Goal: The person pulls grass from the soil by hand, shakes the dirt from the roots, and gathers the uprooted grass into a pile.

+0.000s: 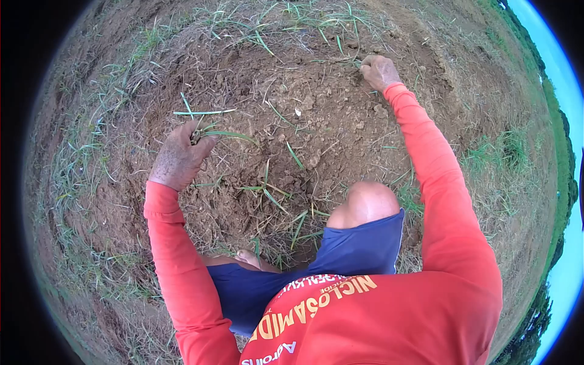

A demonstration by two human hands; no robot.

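Observation:
My left hand point(182, 155), dusty with soil, is low over the ground on the left. Its thumb and fingers are closed on a few long green grass-like blades point(230, 134), which stick out to the right. Farther out on the right, my right hand point(380, 73) is down at the soil with its fingers curled together. Thin green blades lie right beside its fingertips, and whatever is between them is hidden. Loose brown soil point(328, 109) lies between both hands. A small leafy green plant point(266, 187) stands in it closer to my body.
My bent knee point(370, 204) and blue shorts point(359, 246) are close in front, with a bare foot point(248, 257) below. Grass tufts point(514, 151) grow on the right, and more grass point(79, 158) spreads over the left. Trees point(569, 164) and sky edge the far right.

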